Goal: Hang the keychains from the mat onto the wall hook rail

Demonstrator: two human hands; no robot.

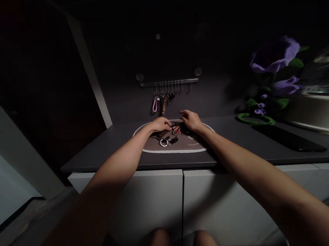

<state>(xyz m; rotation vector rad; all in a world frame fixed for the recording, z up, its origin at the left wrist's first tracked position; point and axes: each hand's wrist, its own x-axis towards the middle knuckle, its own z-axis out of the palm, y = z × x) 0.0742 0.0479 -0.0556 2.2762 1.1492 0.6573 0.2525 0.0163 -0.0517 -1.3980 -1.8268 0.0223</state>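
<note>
Left hand (pixel 161 124): at the far left of the mat, palm down, fingers bent with their tips among dark items; whether anything is pinched cannot be told.
Right hand (pixel 191 121): at the far right of the mat, fingers curled, thumb side toward the left hand; a firm hold cannot be confirmed in this dim light.
Red-marked key bunch (pixel 176 129): between the hands, on the mat, just right of the left fingertips and near the right hand.
Brown case (pixel 163 134): directly below the left hand, on its near side; partly covered.
Split rings (pixel 164 142): nearer than both hands, on the mat; apart from the fingers.
Black fob (pixel 173 140): just right of the split rings, lying flat.
Oval mat (pixel 166 151): pale-rimmed, beneath all the loose items.
Stage: judged as midway; one group hangs, another lies loose.
Hung: pink strap (pixel 155 105), lettered tag (pixel 164 106) and small keys (pixel 173 97), on the left and middle hooks.
Not hung: key bunch, brown case, split rings and fob.
Hook rail (pixel 169 82): clear, wall-mounted, beyond the hands.
Countertop (pixel 113 146): dark grey, under the mat.
Right side: purple flowers (pixel 286 87), green ring (pixel 256 120), flat black object (pixel 290 138), pale domed appliance (pixel 316 108).
</note>
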